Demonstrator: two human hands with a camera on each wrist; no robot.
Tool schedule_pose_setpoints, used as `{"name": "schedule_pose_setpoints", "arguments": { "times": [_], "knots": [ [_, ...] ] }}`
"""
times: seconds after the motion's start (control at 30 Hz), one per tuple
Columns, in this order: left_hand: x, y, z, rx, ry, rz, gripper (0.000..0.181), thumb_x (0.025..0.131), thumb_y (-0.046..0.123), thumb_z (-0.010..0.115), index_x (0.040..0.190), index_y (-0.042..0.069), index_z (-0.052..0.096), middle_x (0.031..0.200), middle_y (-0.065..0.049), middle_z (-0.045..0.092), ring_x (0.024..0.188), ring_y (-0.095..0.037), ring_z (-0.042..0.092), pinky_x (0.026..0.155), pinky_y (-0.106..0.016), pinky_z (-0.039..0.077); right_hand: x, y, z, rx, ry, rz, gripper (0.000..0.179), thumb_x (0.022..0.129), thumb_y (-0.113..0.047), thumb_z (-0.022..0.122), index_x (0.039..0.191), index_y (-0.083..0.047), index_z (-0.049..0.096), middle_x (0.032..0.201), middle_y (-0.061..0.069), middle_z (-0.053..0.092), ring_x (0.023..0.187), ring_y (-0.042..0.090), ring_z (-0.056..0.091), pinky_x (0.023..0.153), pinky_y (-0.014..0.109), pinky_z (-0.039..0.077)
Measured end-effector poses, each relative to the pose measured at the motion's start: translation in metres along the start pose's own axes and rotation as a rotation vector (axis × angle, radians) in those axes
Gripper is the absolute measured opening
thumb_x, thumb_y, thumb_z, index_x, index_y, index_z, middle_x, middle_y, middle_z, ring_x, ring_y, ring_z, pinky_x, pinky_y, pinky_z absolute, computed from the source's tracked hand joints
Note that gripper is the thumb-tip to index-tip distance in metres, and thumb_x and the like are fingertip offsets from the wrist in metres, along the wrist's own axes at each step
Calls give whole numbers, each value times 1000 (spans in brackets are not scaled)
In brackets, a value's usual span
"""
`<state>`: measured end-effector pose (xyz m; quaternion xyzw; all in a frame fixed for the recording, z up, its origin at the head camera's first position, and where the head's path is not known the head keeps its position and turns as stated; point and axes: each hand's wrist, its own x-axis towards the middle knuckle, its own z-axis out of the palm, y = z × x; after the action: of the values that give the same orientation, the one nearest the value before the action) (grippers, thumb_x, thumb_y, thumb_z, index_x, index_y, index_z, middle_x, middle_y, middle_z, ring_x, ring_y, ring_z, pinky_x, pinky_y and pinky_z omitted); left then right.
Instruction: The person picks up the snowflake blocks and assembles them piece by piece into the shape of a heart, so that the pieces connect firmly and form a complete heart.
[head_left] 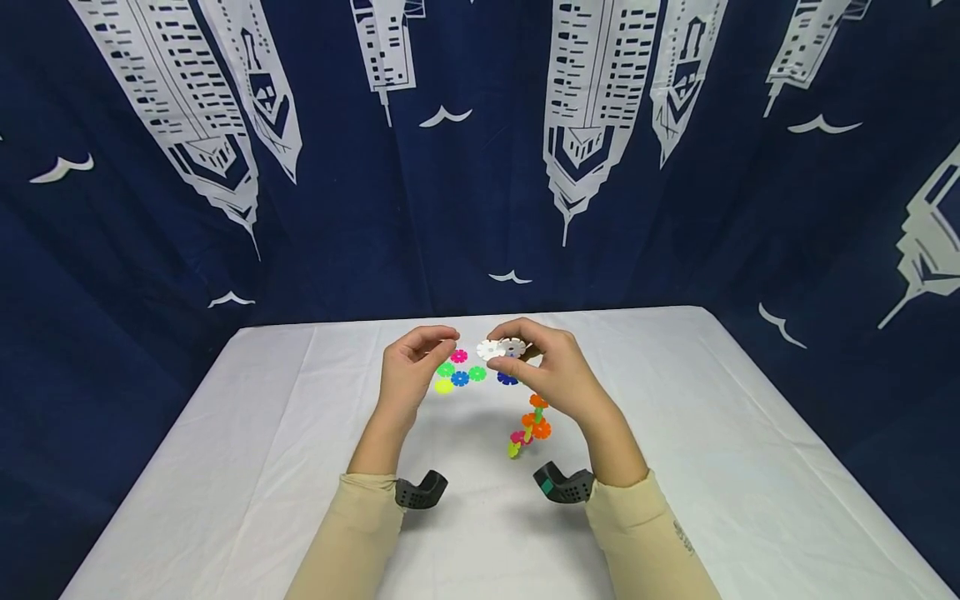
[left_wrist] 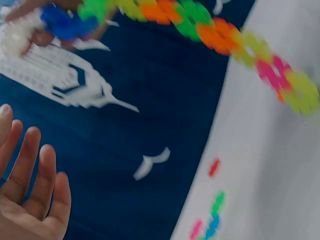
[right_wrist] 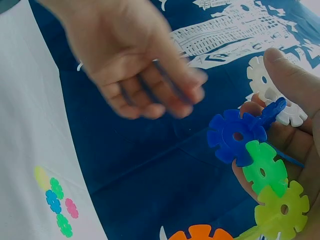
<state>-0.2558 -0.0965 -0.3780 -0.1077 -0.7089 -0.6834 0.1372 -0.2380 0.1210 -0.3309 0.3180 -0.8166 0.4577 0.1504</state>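
Note:
My right hand (head_left: 561, 371) holds a chain of interlocking plastic snowflake discs up over the table. Its thumb and fingers pinch the white discs (right_wrist: 259, 80) at one end. Below them follow blue discs (right_wrist: 235, 136), a green disc (right_wrist: 263, 167) and a yellow disc (right_wrist: 282, 209). Orange discs (head_left: 540, 428) continue the chain, which ends in a pink disc (left_wrist: 274, 72) and a yellow one (left_wrist: 301, 93). To the left, my left hand (head_left: 408, 371) is raised near the white end, apart from it, its fingers loosely bent and nothing visible in them.
Several loose discs lie on the white-covered table (head_left: 247, 433) behind the hands: pink (head_left: 459, 356), green (head_left: 477, 373), blue (head_left: 460, 378) and yellow (head_left: 444, 387). A dark blue curtain (head_left: 337, 250) with white building prints hangs behind the table.

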Motion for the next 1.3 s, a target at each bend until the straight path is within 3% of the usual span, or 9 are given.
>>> {"name": "schedule_pose_setpoints", "arguments": {
  "times": [0.17,0.27,0.5,0.73,0.83,1.07,1.3],
  "knots": [
    [7,-31,-2,154,69,-55,22,90,16,74,111,13,74,112,-5,74,99,-17,66,85,-24,52,-1,1,0,-5,1,-4,28,85,-16,80,111,-12,69,106,1,74,84,11,67,79,28,59],
    [8,-46,-3,198,81,-79,25,89,13,75,114,10,73,115,-8,73,99,-21,66,86,-26,52,-1,0,-1,-6,3,-9,28,86,-16,79,111,-11,69,106,1,74,83,11,67,79,27,59],
    [9,-67,-4,255,59,-168,36,89,14,74,123,6,68,127,-11,68,116,-30,59,97,-41,50,-1,0,-2,1,12,-11,26,87,-14,78,110,-10,69,106,2,74,83,17,67,78,26,58],
    [6,-86,-6,364,49,-262,38,86,16,77,123,11,69,132,-11,65,132,-33,52,111,-51,41,-1,1,-2,5,11,-11,26,86,-14,79,110,-11,69,106,2,74,84,14,67,78,25,58],
    [6,-91,-7,431,24,-271,41,85,17,78,124,12,69,133,-11,66,133,-33,53,114,-54,36,-1,1,-2,6,9,-14,26,86,-14,79,111,-11,69,105,2,74,83,13,66,78,26,59],
    [4,-97,-6,707,-79,-230,53,83,22,79,132,9,64,140,-16,58,135,-41,44,111,-60,27,0,0,-1,9,2,-8,26,86,-14,78,111,-11,69,106,3,74,84,12,67,78,26,59],
    [-1,-99,-4,765,-76,-177,43,83,18,78,124,6,69,129,-17,60,127,-38,45,104,-56,31,-1,0,0,0,-4,10,27,87,-15,78,112,-11,69,108,2,74,86,13,67,79,26,59]
  ]
}}
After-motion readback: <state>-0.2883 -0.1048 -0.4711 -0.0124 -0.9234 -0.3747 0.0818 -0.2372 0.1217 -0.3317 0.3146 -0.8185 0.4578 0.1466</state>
